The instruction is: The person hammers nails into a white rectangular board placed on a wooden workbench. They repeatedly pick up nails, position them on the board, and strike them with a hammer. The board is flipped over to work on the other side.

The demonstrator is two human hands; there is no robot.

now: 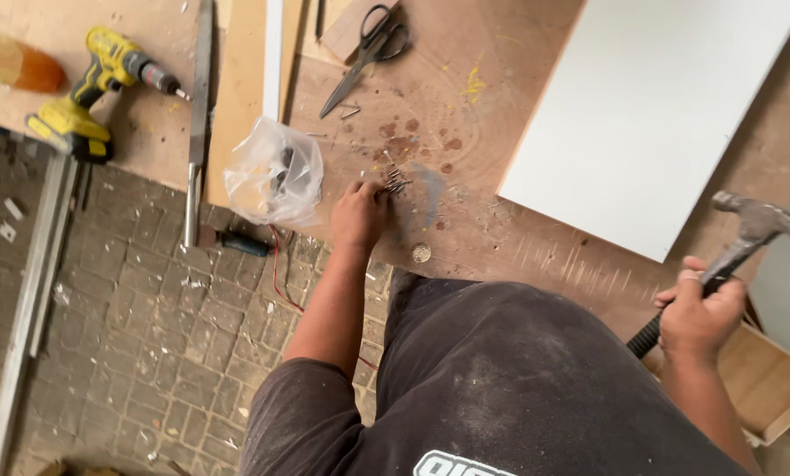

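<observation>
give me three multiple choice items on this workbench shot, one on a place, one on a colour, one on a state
1. Where do the scissors lie?
A. on the brick floor
B. on the wooden bench top
C. on the white panel

2. What colour is the cordless drill?
A. yellow and black
B. red
C. blue

3. What is the right hand doing?
A. resting open
B. gripping a hammer
C. holding the plastic bag

Answers:
1 B, they rest on bare wood above the nails.
2 A, its body is yellow.
3 B, fingers wrap the handle.
</observation>
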